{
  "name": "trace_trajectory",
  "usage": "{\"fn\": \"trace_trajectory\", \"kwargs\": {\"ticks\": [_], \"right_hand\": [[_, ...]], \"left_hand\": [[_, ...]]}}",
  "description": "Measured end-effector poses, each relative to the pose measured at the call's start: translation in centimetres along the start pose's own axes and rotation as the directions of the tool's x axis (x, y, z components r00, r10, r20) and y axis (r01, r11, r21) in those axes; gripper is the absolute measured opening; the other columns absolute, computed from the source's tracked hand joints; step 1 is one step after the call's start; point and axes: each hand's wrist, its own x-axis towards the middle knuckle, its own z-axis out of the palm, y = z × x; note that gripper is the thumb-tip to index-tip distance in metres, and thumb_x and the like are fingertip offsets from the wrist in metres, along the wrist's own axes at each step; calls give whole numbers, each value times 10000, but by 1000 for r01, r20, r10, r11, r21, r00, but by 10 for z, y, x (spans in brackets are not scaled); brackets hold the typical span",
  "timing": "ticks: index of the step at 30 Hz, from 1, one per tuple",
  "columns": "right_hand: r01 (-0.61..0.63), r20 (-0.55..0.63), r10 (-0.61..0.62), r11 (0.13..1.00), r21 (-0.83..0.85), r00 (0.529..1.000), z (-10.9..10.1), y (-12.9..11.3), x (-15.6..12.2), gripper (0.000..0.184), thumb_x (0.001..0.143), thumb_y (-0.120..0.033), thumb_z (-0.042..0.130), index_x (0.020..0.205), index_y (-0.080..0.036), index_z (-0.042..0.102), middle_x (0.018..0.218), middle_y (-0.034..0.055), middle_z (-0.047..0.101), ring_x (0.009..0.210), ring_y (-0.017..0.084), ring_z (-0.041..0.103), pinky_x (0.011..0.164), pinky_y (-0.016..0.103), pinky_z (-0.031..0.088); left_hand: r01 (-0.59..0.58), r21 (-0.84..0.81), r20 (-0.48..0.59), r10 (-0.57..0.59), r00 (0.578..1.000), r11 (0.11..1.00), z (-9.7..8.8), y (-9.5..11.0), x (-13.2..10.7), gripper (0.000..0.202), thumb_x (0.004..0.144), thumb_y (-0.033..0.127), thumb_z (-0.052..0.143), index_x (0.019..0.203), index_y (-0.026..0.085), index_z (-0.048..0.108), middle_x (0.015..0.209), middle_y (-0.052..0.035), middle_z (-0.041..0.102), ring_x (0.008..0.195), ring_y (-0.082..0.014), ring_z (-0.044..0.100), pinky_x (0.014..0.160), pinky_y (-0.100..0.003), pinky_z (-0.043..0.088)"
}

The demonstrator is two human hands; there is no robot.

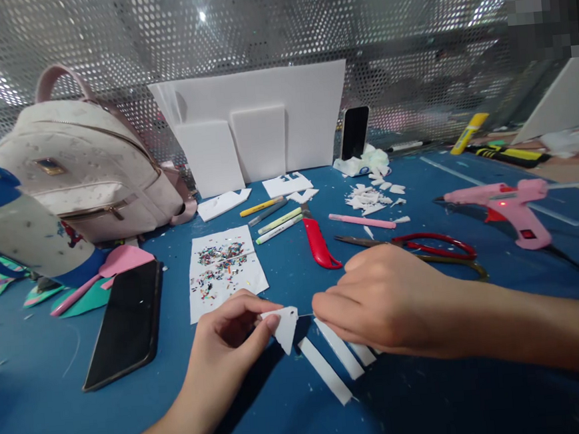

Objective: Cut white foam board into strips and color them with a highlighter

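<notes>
Down low on the blue table (435, 406): three white foam strips (326, 370) side by side, one small white foam piece (285, 328), two hands. Left hand (229, 335) pinching the foam piece between thumb and fingertips, just left of the strips. Right hand (381, 300) curled, fingertips pressed onto the strips' far ends. Strips parallel, long axes running from upper left to lower right. Foam piece's tapered tip pointing downward. Farther back: one red box cutter (319, 245), one pair of scissors (432, 247), one pink glue gun (506, 203), two phones.

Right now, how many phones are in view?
2. One phone lies flat at left, beside the glitter sheet; another phone stands propped against the mesh wall. None looks hidden.
</notes>
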Motion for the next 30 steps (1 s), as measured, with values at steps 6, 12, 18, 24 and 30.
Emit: {"fn": "trace_trajectory", "kwargs": {"ticks": [6, 12, 18, 24, 30], "right_hand": [[21, -2, -21, 1000, -18, 1000, 0, 0, 2, 222, 918, -142, 527, 730, -217, 435, 525, -55, 492, 443, 129, 296, 513, 306, 149], [34, -2, -34, 999, -26, 999, 1, 1, 2, 219, 918, -159, 533, 734, -221, 431, 523, -59, 471, 446, 140, 269, 494, 309, 144], [41, 4, -41, 999, -20, 999, 3, 2, 2, 218, 926, -157, 538, 745, -221, 436, 535, -63, 481, 458, 142, 269, 490, 310, 159], [36, 6, -36, 999, 10, 999, 7, 3, 2, 200, 925, -159, 533, 758, -218, 440, 531, -63, 488, 463, 138, 286, 493, 301, 172], [56, -36, -55, 998, 16, 998, 9, 2, 2, 196, 913, -124, 498, 751, -215, 433, 519, -61, 473, 458, 131, 269, 499, 298, 163]], "left_hand": [[9, -11, 3, -9, 1000, 1000, -1, -2, -1, 142, 858, 367, 700, 835, 241, 760, 791, -7, 686, 741, -123, 596, 672, -208, 444], [16, -24, 15, -16, 1000, 1000, -2, -2, -2, 141, 854, 366, 705, 835, 238, 760, 803, -9, 685, 754, -125, 603, 680, -211, 445], [28, -34, 15, -27, 1000, 999, -1, -1, -1, 156, 853, 379, 707, 835, 233, 758, 804, -13, 687, 747, -121, 599, 671, -206, 444], [34, -46, 19, -33, 999, 998, 0, -4, 2, 151, 855, 382, 708, 841, 239, 758, 811, -8, 693, 750, -115, 605, 666, -191, 445], [36, -51, 40, -33, 999, 998, -1, -4, 0, 154, 850, 379, 712, 848, 234, 760, 816, -9, 687, 752, -118, 607, 673, -196, 449]]}}
